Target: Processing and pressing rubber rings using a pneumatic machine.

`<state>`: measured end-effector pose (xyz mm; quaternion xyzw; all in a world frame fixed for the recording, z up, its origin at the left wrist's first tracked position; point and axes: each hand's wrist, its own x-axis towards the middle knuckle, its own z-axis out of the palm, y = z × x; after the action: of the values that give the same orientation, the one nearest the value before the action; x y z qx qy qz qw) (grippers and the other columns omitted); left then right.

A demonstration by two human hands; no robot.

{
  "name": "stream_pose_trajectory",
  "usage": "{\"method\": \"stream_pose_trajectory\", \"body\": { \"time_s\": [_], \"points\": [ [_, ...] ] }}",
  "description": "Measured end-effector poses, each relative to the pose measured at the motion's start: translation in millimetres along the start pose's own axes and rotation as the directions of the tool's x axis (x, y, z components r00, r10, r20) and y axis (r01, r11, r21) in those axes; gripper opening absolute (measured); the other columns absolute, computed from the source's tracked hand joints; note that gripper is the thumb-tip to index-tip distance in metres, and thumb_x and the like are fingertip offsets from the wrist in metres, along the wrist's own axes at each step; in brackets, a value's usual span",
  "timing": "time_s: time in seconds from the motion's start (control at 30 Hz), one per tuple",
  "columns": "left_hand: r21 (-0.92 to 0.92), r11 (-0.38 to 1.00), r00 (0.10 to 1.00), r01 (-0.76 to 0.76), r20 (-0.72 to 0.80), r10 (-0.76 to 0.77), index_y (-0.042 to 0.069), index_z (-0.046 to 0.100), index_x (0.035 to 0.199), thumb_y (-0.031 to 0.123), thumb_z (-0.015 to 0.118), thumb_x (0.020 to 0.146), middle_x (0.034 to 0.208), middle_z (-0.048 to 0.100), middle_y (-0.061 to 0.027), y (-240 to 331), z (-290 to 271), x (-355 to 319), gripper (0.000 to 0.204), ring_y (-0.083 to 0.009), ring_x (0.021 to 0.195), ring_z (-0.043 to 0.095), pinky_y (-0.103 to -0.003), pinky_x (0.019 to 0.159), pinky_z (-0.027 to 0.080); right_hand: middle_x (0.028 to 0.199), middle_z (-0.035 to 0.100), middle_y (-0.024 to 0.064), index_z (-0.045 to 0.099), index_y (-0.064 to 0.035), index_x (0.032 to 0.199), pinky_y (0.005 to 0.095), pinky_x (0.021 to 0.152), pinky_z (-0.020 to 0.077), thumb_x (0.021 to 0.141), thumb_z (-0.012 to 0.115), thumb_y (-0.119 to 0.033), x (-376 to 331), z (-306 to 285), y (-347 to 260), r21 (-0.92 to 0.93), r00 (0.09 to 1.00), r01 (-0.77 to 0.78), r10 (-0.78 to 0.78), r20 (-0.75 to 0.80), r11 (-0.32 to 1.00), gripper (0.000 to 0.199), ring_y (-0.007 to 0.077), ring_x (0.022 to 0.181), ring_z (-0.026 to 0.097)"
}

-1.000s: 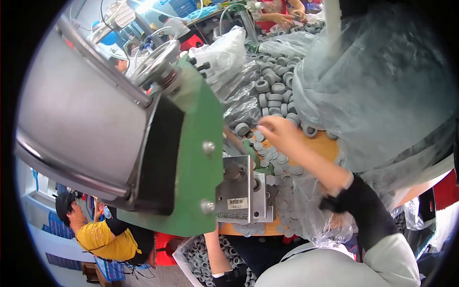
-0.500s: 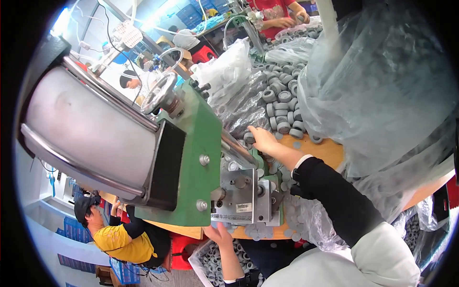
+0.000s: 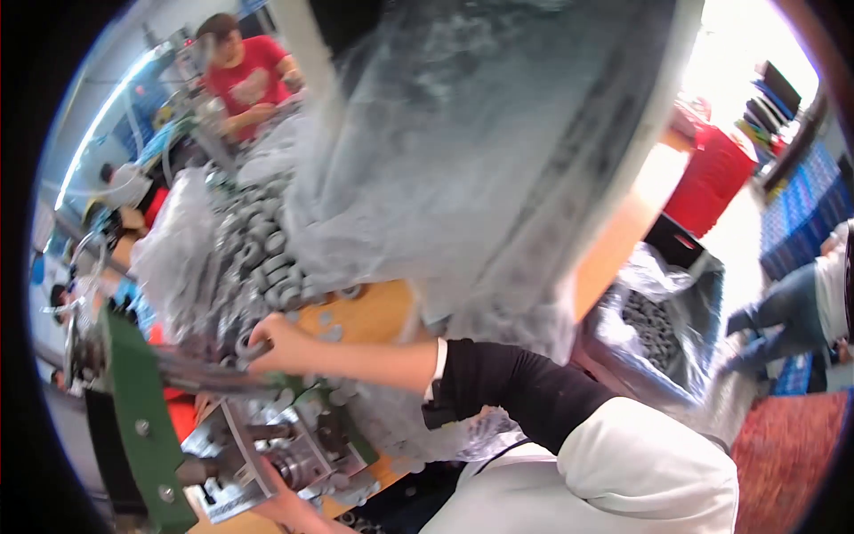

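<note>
Beyond the press's steel column, my right hand (image 3: pixel 283 345) has thumb and fingers closed on a small grey ring-shaped part (image 3: pixel 248 343), at the near edge of a heap of similar grey parts (image 3: pixel 267 267). My left hand (image 3: pixel 286 505) is low in the picture, next to the metal fixture (image 3: pixel 236 467) of the green press (image 3: pixel 138 418). The fixture hides its fingers in part and motion smears them. A round metallic-looking piece (image 3: pixel 301 465) sits beside that hand in the fixture.
Clear plastic sheeting (image 3: pixel 427 178) hangs over the table's far side. Flat grey discs (image 3: pixel 331 333) lie scattered on the wooden tabletop (image 3: pixel 378 311). To the right stands a lined bin (image 3: pixel 654 329) of grey parts. A person in red (image 3: pixel 249 80) works across the table; another person (image 3: pixel 792 303) is at the far right.
My view has swung right, so the press now sits at the lower left. My right hand remains by the heap, now closed on a ring. My left hand is close beside the fixture.
</note>
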<state>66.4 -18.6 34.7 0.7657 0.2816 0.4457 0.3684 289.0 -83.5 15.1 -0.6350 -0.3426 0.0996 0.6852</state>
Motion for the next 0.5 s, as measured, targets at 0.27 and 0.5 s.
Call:
{"method": "stream_pose_trajectory", "body": {
  "time_s": [0.27,0.5],
  "points": [
    [0.251,0.968,0.965,0.023,-0.259,0.044,-0.007,0.053,0.115,0.009,0.067,0.081,0.113,0.058,-0.0169,-34,-38,-67,0.040,-0.0264,0.099,0.057,-0.037,0.091,0.042,0.110,0.058,0.0110,0.054,-0.0038,0.112,0.0315,0.084,0.0473,0.072,0.077,-0.021,-111,-46,-90,0.049,0.960,0.012,-0.025,0.277,0.999,0.050,0.0210,0.098,0.058],
    [0.692,0.240,0.713,0.681,-0.552,-0.432,0.001,0.025,0.140,0.054,0.080,0.057,0.143,0.018,-0.0290,-155,-158,-196,0.112,-0.0442,0.132,0.020,-0.052,0.106,0.023,0.104,0.060,0.0183,0.050,-0.0004,0.118,0.0385,0.079,0.0485,0.075,0.073,-0.014,-142,-18,-96,-0.136,0.917,0.289,-0.233,0.324,0.948,0.051,0.0351,0.092,0.059]
  ]
}}
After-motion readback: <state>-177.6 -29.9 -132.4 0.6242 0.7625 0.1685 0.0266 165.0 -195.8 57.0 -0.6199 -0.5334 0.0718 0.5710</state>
